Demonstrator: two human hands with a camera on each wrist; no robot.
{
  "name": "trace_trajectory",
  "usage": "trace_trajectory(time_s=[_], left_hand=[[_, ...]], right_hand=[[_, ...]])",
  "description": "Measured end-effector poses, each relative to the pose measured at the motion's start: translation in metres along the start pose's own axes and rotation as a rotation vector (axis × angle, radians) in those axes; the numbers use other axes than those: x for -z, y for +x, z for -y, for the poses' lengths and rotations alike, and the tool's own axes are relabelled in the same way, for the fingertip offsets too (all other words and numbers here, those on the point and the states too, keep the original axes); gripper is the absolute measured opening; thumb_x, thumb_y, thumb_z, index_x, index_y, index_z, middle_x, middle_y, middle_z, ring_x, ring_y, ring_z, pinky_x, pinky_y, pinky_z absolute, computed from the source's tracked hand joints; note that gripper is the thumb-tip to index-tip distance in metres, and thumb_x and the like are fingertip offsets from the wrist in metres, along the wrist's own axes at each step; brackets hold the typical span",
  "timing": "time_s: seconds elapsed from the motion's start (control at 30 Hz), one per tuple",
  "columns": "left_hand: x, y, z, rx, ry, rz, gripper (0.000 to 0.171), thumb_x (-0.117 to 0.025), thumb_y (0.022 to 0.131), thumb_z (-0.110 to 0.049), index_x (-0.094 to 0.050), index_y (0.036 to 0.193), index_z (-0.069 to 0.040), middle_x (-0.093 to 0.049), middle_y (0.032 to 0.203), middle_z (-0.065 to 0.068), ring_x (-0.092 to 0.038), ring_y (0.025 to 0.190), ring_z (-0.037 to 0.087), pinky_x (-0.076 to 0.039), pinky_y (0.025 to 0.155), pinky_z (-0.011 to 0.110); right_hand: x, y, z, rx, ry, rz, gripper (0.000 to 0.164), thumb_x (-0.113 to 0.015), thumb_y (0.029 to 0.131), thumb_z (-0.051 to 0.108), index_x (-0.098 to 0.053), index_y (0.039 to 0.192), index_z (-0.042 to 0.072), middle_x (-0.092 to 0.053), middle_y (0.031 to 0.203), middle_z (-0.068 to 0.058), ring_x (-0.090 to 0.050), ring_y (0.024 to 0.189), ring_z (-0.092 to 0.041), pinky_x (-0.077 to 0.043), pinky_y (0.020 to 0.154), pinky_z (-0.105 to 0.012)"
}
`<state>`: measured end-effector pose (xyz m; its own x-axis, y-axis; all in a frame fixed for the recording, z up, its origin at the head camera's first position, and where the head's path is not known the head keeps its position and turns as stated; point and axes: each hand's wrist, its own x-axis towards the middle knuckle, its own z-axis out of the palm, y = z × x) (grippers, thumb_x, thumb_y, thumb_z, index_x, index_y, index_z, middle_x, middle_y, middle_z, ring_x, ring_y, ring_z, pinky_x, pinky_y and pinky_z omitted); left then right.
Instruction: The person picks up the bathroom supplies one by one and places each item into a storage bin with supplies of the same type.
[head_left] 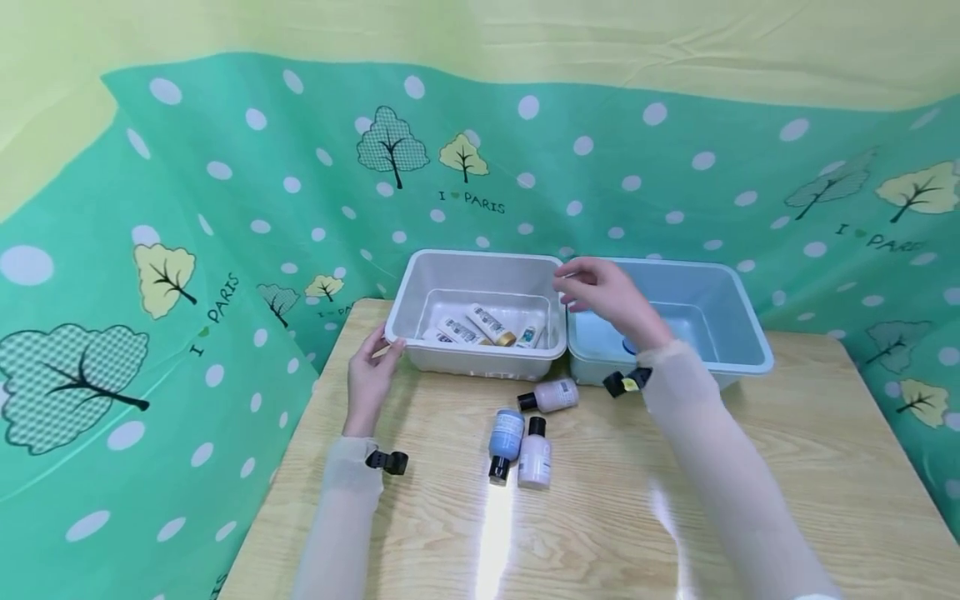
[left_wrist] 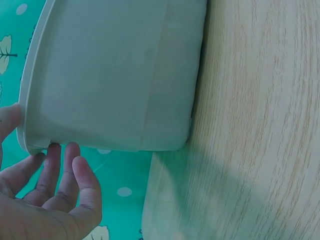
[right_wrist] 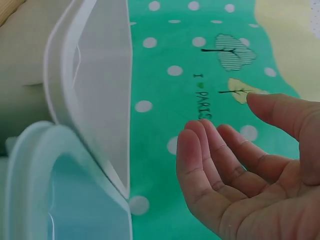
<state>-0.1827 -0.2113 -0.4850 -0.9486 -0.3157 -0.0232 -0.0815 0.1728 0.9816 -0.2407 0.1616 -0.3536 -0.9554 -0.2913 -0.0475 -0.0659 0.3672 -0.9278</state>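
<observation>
At the front left corner of the grey bin [head_left: 480, 364], my left hand [head_left: 371, 375] holds the rim, thumb above and fingertips under the lip. The left wrist view shows this hand [left_wrist: 60, 200] beside the bin's outer wall [left_wrist: 110, 75]. Several white tubes [head_left: 490, 323], one with a gold cap, lie inside. My right hand [head_left: 603, 292] hovers over where the grey bin meets the blue bin [head_left: 693, 321]. Its fingers [right_wrist: 190, 160] are loosely bent and hold nothing in the right wrist view. The right forearm hides part of the blue bin; a dark blue bit [head_left: 628, 345] shows inside.
On the wooden table [head_left: 600, 533], in front of the bins, lie three black-capped bottles: a pink bottle [head_left: 557, 395], a blue bottle [head_left: 507, 433] and a pale pink bottle [head_left: 535, 462]. A green patterned curtain [head_left: 300, 192] hangs close behind the bins and along the left side.
</observation>
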Motion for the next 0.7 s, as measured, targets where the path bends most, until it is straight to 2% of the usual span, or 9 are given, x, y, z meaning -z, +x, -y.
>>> trace_trajectory(time_s=[0.17, 0.33, 0.53, 0.7], left_hand=[[0.000, -0.002, -0.001, 0.003, 0.006, -0.003, 0.060, -0.071, 0.092, -0.044, -0.053, 0.146, -0.025, -0.060, 0.130, 0.007, -0.061, 0.105, 0.023, -0.055, 0.080, 0.022], [0.001, -0.001, -0.001, 0.009, 0.012, -0.005, 0.060, -0.070, 0.092, -0.046, -0.053, 0.147, -0.027, -0.059, 0.131, 0.006, -0.061, 0.105, 0.023, -0.054, 0.081, 0.022], [0.000, 0.000, 0.001, 0.035, 0.024, -0.018, 0.059, -0.069, 0.093, -0.045, -0.052, 0.147, -0.029, -0.058, 0.133, 0.005, -0.060, 0.108, 0.022, -0.054, 0.086, 0.025], [-0.002, 0.000, 0.000, 0.041, 0.025, -0.008, 0.059, -0.069, 0.094, -0.046, -0.052, 0.147, -0.028, -0.058, 0.134, 0.006, -0.059, 0.109, 0.023, -0.054, 0.087, 0.027]], right_hand=[[0.014, -0.044, -0.014, 0.020, -0.035, -0.071, 0.047, -0.064, 0.099, 0.039, -0.059, 0.133, 0.007, -0.064, 0.122, -0.014, -0.063, 0.105, -0.030, -0.055, 0.091, -0.047], [0.028, -0.085, -0.028, 0.026, -0.054, -0.163, 0.046, -0.063, 0.100, 0.040, -0.060, 0.133, 0.009, -0.066, 0.120, -0.011, -0.065, 0.101, -0.020, -0.057, 0.086, -0.033], [0.045, -0.113, -0.048, 0.031, -0.131, -0.232, 0.045, -0.061, 0.101, 0.035, -0.059, 0.134, 0.005, -0.065, 0.119, -0.012, -0.065, 0.095, -0.012, -0.057, 0.078, -0.026], [0.060, -0.130, -0.064, 0.017, -0.149, -0.273, 0.046, -0.060, 0.102, 0.035, -0.057, 0.136, 0.004, -0.065, 0.117, -0.009, -0.065, 0.097, -0.020, -0.055, 0.078, -0.021]])
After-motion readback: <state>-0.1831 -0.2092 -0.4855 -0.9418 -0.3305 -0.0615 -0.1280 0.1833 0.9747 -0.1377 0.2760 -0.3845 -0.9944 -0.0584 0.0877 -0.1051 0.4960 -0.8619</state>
